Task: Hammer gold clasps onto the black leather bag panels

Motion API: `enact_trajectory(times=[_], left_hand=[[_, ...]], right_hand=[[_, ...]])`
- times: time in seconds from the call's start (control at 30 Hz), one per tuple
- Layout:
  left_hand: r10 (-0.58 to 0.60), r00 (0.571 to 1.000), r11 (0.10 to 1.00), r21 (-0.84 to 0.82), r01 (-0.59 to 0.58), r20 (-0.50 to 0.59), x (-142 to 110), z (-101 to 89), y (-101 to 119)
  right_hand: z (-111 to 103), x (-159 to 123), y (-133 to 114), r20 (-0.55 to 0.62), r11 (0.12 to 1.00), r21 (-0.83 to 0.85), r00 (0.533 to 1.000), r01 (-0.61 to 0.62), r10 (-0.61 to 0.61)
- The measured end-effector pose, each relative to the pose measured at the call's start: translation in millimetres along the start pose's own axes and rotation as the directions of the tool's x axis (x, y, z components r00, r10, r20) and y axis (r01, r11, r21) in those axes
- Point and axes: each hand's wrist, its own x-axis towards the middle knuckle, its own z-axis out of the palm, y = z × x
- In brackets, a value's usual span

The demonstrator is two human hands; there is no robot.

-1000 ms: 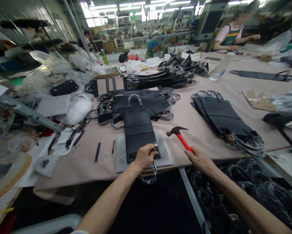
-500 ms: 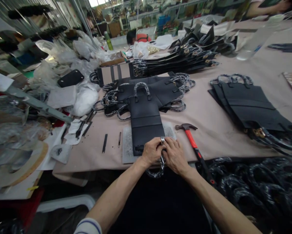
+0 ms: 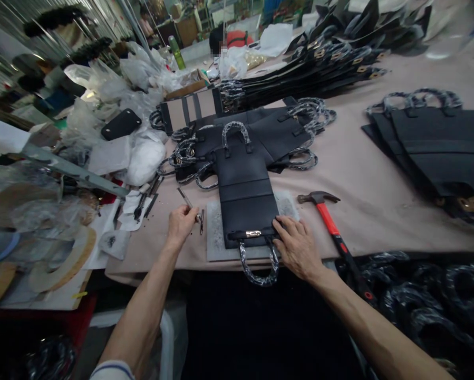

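A black handbag panel [image 3: 247,206] lies over a pale slab, its plastic-wrapped handle [image 3: 260,277] hanging past the table edge. Across its lower end runs a dark strap with a shiny metal clasp plate [image 3: 253,233]. My right hand [image 3: 298,245] rests with spread fingers on the panel's lower right corner, at the strap's end. Left of the slab, my left hand [image 3: 181,224] is closed on a thin metal hand tool [image 3: 185,197], whose exact kind I cannot tell. Beside those fingers a second slim tool [image 3: 202,221] lies on the cloth. The claw hammer [image 3: 327,217] lies right of the slab.
More black bag panels with wrapped handles are stacked behind [image 3: 288,132] and at the right [image 3: 444,153]. Clear plastic bags [image 3: 137,74] crowd the left side. Below the table's right edge are many wrapped handles [image 3: 418,301]. A green bottle [image 3: 176,53] stands at the back.
My right hand set the hammer down and moved onto the panel's corner. My left hand left the clasp and moved left, now gripping a thin tool. The clasp plate is uncovered. The view shifted.
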Motion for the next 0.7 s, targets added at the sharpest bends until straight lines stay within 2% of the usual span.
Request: enact_trajectory(times=[0.07, 0.1, 0.2, 0.27, 0.37, 0.47, 0.53, 0.57, 0.63, 0.7], left_hand=[[-0.046, 0.998, 0.946, 0.324, 0.028, 0.049, 4.6, -14.0, -18.9], [-0.073, 0.995, 0.904, 0.426, 0.035, 0.073, 5.0, -17.1, -24.9], [-0.152, 0.986, 0.827, 0.555, 0.089, 0.069, 1.9, -15.4, -32.1], [-0.144, 0.989, 0.790, 0.606, 0.094, 0.035, -2.9, -10.7, -30.4], [-0.009, 1.000, 0.732, 0.681, 0.021, -0.021, -15.5, -4.8, -21.8], [0.195, 0.981, 0.772, 0.618, -0.147, -0.010, -33.4, 2.5, -8.4], [0.364, 0.928, 0.818, 0.448, -0.360, 0.082, -47.9, 11.3, 1.5], [0.458, 0.879, 0.812, 0.341, -0.475, 0.133, -55.8, 17.0, 6.2], [0.611, 0.765, 0.746, 0.175, -0.643, 0.206, -71.3, 30.1, 14.6], [0.680, 0.684, 0.677, 0.133, -0.724, 0.264, -83.3, 43.1, 20.7]], right_hand=[[2.5, -1.1, 1.7, -0.028, 1.000, -0.006, 0.999, 0.015, -0.015], [4.0, -1.5, 2.8, -0.041, 1.000, -0.010, 0.999, 0.024, -0.024], [9.5, -1.7, 6.3, -0.068, 0.998, -0.028, 0.996, 0.050, -0.052], [12.0, -1.2, 7.4, -0.076, 0.998, -0.037, 0.995, 0.058, -0.061], [11.6, -0.8, 6.3, -0.075, 0.998, -0.029, 0.996, 0.047, -0.049], [8.7, -0.3, 5.6, -0.052, 0.999, 0.009, 0.998, 0.031, -0.031], [7.1, 0.2, 7.3, -0.039, 0.998, 0.062, 0.999, 0.020, -0.018], [6.4, 0.5, 8.6, -0.035, 0.995, 0.096, 0.999, 0.017, -0.014], [5.0, 1.0, 10.9, -0.033, 0.985, 0.170, 0.999, 0.015, -0.009], [3.2, 2.3, 10.8, -0.037, 0.974, 0.227, 0.999, 0.011, -0.002]])
